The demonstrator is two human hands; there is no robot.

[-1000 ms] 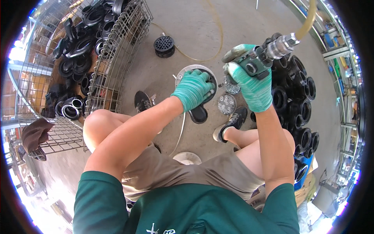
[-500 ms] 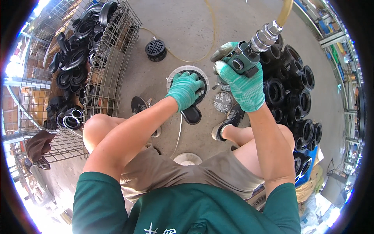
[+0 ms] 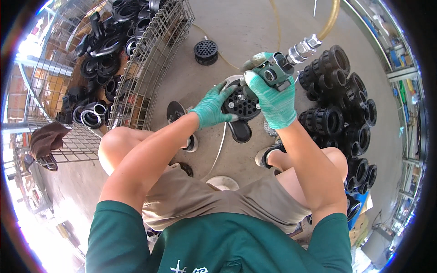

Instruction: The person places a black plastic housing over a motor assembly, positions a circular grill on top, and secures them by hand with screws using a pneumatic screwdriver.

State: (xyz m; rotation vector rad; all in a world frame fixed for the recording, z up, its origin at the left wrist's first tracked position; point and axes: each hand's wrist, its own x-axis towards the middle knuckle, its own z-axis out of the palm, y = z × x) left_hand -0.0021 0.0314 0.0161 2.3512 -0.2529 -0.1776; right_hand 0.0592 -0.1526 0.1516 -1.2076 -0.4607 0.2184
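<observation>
My left hand [image 3: 212, 107], in a green glove, grips the left side of a round black fitting [image 3: 246, 109], fingers and thumb along its rim. The fitting has a perforated grid face with several bolts and a rounded outlet pointing toward me. A pale round base [image 3: 234, 79] shows partly beneath it. My gloved right hand [image 3: 272, 98] is wrapped round a dark green air impact wrench [image 3: 274, 73]. The wrench's lower end is over the fitting's right side; my hand hides whether it meets a bolt. A metal coupling [image 3: 304, 48] joins the wrench to a yellow air hose [image 3: 332, 18].
A wire cage [image 3: 152, 68] of black fittings stands at left. Stacked black ribbed fittings [image 3: 325, 119] are at right. A black perforated disc [image 3: 205, 52] lies on the floor ahead. A bolt dish [image 3: 269, 128] is partly hidden by my right arm. A thin white cord [image 3: 220, 152] runs between my feet.
The wrench in my right hand has come down and left, over the fitting. My left hand has moved from the fitting's top to its left rim, uncovering the grid. The view has shifted.
</observation>
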